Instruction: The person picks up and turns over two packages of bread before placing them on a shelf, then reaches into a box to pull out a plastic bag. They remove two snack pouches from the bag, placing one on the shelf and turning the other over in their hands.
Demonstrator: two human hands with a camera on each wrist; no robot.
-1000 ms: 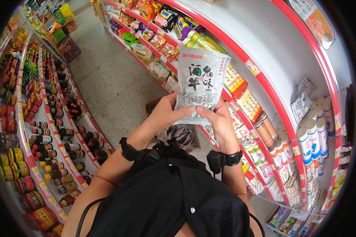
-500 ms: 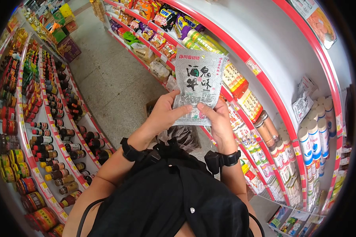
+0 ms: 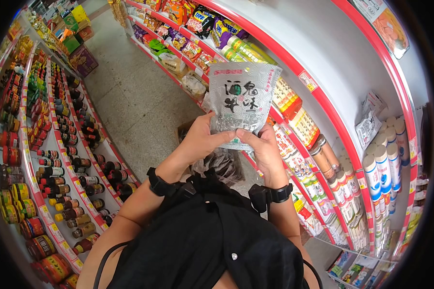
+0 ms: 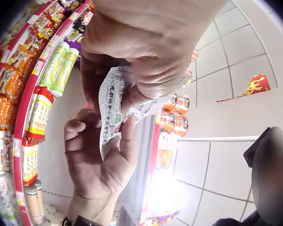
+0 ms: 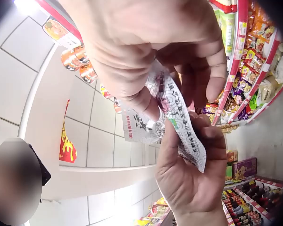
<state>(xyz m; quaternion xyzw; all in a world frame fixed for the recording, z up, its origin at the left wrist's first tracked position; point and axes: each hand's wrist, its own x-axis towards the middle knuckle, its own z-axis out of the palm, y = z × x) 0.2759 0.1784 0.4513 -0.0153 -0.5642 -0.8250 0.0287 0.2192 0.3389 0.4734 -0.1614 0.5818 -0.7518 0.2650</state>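
A silver-grey packet (image 3: 243, 94) with black and red lettering is held up in front of the chest in the head view. My left hand (image 3: 198, 138) grips its lower left side, the thumb on the front face. On the lower right, my right hand (image 3: 265, 149) pinches it the same way, and the two thumb tips nearly meet. The left wrist view shows the packet (image 4: 114, 101) edge-on between the left hand (image 4: 141, 47) and the right hand (image 4: 101, 162). In the right wrist view the packet's bottom edge (image 5: 186, 127) shows small print; fingers behind it are partly hidden.
Curved shelves of jars and bottles (image 3: 58, 168) line the left. Red-edged shelves (image 3: 318, 91) on the right bear snack bags, wrapped noodle rolls (image 3: 382, 166) and a silver packet (image 3: 369, 129). Below the hands, a dark plastic bag (image 3: 219, 167) sits near the floor (image 3: 130, 91).
The packet's top has tilted and dropped slightly, and its printed face catches the light differently. Both hands keep their grip with only small shifts.
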